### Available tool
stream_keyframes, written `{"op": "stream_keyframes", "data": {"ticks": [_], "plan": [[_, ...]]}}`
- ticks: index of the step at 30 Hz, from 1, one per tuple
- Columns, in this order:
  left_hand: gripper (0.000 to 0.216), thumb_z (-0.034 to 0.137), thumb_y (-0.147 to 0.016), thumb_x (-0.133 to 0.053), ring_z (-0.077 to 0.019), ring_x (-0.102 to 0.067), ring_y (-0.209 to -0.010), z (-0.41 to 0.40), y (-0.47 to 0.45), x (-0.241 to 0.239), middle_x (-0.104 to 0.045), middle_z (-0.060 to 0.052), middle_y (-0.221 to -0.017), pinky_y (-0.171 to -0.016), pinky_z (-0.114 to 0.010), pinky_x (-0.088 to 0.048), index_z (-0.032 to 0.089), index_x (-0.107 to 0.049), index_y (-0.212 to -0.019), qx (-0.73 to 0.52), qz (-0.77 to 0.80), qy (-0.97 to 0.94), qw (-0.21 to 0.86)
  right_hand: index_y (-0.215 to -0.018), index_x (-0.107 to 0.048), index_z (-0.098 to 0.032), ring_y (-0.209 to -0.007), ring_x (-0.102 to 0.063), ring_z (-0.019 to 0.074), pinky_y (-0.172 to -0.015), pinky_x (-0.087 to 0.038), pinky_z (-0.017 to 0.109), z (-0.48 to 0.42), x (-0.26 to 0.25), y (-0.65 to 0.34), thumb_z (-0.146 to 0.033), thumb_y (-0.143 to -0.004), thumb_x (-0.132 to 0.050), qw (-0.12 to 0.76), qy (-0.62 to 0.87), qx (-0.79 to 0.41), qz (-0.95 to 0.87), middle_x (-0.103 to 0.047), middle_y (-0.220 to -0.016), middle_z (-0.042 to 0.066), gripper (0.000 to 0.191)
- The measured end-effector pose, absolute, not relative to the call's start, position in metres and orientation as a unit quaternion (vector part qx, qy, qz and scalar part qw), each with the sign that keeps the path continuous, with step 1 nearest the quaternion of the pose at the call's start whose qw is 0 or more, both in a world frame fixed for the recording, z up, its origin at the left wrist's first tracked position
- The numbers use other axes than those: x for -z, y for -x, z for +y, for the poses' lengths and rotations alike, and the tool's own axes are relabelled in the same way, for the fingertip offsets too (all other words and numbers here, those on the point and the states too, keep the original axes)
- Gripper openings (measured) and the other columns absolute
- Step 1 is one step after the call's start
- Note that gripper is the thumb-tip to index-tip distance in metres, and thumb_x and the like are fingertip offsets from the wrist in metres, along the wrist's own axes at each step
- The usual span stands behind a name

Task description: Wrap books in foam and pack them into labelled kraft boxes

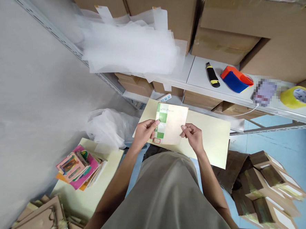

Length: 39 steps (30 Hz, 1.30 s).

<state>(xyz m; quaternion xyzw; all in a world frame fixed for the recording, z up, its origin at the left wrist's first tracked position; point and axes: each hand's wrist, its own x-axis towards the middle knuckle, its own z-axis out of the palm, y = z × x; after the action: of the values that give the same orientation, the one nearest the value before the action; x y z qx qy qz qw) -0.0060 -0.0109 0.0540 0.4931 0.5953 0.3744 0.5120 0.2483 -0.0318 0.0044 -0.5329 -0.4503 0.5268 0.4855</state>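
Note:
A thin cream book (173, 124) with green and white squares down its left side is held up over a pale yellow tabletop (208, 135). My left hand (144, 133) pinches its left edge, thumb on the cover. At the right edge, my right hand (193, 135) grips the book between thumb and fingers. A small red-framed stamp or label shows at the book's lower left corner. The cover's small print is too fine to read.
On the shelf (198, 84) lie a utility knife (212, 75), an orange and blue tape dispenser (236, 80), a phone and yellow tape (298, 96). White plastic bags (131, 45) hang over its edge. Stacked books (79, 167) are at left, cardboard boxes (265, 183) at right.

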Motion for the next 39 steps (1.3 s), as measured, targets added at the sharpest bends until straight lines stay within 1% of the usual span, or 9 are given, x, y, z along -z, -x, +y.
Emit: {"op": "stream_keyframes", "data": {"ticks": [7, 11, 15, 18, 23, 27, 31, 35, 39], "plan": [[0.056, 0.074, -0.093, -0.074, -0.0113, -0.053, -0.046, -0.013, -0.005, -0.058, -0.059, 0.003, -0.053, -0.05, -0.025, -0.052, 0.019, -0.073, -0.081, -0.372, 0.592, -0.505, 0.506, -0.1, -0.065, -0.024, -0.062, -0.07, 0.0208, -0.064, -0.056, 0.035, -0.03, -0.006, -0.254, -0.078, -0.095, -0.073, 0.469, 0.526, -0.535, -0.466, -0.069, -0.061, -0.002, 0.055], [0.063, 0.081, -0.093, -0.07, -0.0142, -0.061, -0.053, -0.015, -0.006, -0.051, -0.064, 0.001, -0.059, -0.056, -0.026, -0.058, 0.019, -0.079, -0.1, -0.384, 0.589, -0.497, 0.509, -0.101, -0.065, -0.023, -0.068, -0.069, 0.0202, -0.065, -0.054, 0.034, -0.027, 0.0, -0.259, -0.076, -0.1, -0.069, 0.458, 0.518, -0.534, -0.487, -0.074, -0.07, 0.001, 0.052], [0.081, 0.089, -0.1, -0.047, -0.0196, -0.072, -0.066, -0.019, -0.004, -0.039, -0.076, -0.008, -0.077, -0.064, -0.031, -0.063, 0.016, -0.081, -0.107, -0.385, 0.613, -0.457, 0.516, -0.092, -0.066, -0.024, -0.078, -0.071, 0.0224, -0.072, -0.057, 0.037, -0.026, 0.007, -0.26, -0.077, -0.111, -0.041, 0.431, 0.508, -0.562, -0.49, -0.08, -0.087, 0.009, 0.062], [0.085, 0.089, -0.103, -0.04, -0.0216, -0.074, -0.073, -0.022, 0.001, -0.033, -0.078, -0.01, -0.088, -0.066, -0.032, -0.063, 0.017, -0.082, -0.119, -0.376, 0.63, -0.446, 0.512, -0.108, -0.068, -0.024, -0.082, -0.073, 0.0237, -0.076, -0.059, 0.039, -0.029, 0.015, -0.259, -0.079, -0.111, -0.034, 0.397, 0.521, -0.588, -0.474, -0.079, -0.093, 0.009, 0.065], [0.063, 0.072, -0.102, -0.063, -0.0201, -0.067, -0.068, -0.027, 0.016, -0.017, -0.077, -0.006, -0.086, -0.061, -0.03, -0.055, 0.023, -0.08, -0.137, -0.329, 0.631, -0.503, 0.49, -0.111, -0.063, -0.027, -0.083, -0.07, 0.0214, -0.078, -0.06, 0.037, -0.028, 0.036, -0.248, -0.079, -0.104, -0.054, 0.355, 0.516, -0.613, -0.481, -0.076, -0.097, 0.005, 0.053], [0.059, 0.057, -0.098, -0.07, -0.0197, -0.072, -0.076, -0.024, 0.033, 0.01, -0.082, -0.006, -0.106, -0.072, -0.031, -0.058, 0.027, -0.072, -0.148, -0.306, 0.641, -0.521, 0.474, -0.1, -0.056, -0.028, -0.075, -0.064, 0.0176, -0.069, -0.054, 0.031, -0.022, 0.061, -0.228, -0.07, -0.092, -0.075, 0.322, 0.538, -0.595, -0.504, -0.071, -0.09, 0.0, 0.047], [0.071, 0.048, -0.098, -0.069, -0.0249, -0.079, -0.094, -0.01, 0.054, 0.049, -0.082, -0.009, -0.128, -0.083, -0.034, -0.061, 0.027, -0.057, -0.164, -0.265, 0.66, -0.52, 0.473, -0.103, -0.055, -0.028, -0.073, -0.064, 0.0179, -0.066, -0.055, 0.031, -0.008, 0.09, -0.203, -0.068, -0.091, -0.071, 0.302, 0.558, -0.601, -0.486, -0.073, -0.088, 0.0, 0.045], [0.057, 0.035, -0.1, -0.062, -0.0281, -0.081, -0.101, 0.015, 0.077, 0.09, -0.08, -0.008, -0.138, -0.088, -0.035, -0.061, 0.028, -0.064, -0.157, -0.208, 0.686, -0.522, 0.462, -0.104, -0.054, -0.028, -0.078, -0.07, 0.02, -0.072, -0.062, 0.035, 0.012, 0.121, -0.172, -0.067, -0.089, -0.069, 0.296, 0.575, -0.596, -0.476, -0.077, -0.094, 0.004, 0.044], [0.053, 0.025, -0.101, -0.06, -0.0313, -0.08, -0.11, 0.051, 0.102, 0.124, -0.083, -0.009, -0.131, -0.097, -0.037, -0.059, 0.027, -0.068, -0.153, -0.15, 0.714, -0.524, 0.441, -0.106, -0.055, -0.029, -0.08, -0.072, 0.0208, -0.074, -0.064, 0.036, 0.038, 0.15, -0.132, -0.063, -0.09, -0.064, 0.273, 0.611, -0.569, -0.478, -0.08, -0.1, 0.005, 0.038]]}}
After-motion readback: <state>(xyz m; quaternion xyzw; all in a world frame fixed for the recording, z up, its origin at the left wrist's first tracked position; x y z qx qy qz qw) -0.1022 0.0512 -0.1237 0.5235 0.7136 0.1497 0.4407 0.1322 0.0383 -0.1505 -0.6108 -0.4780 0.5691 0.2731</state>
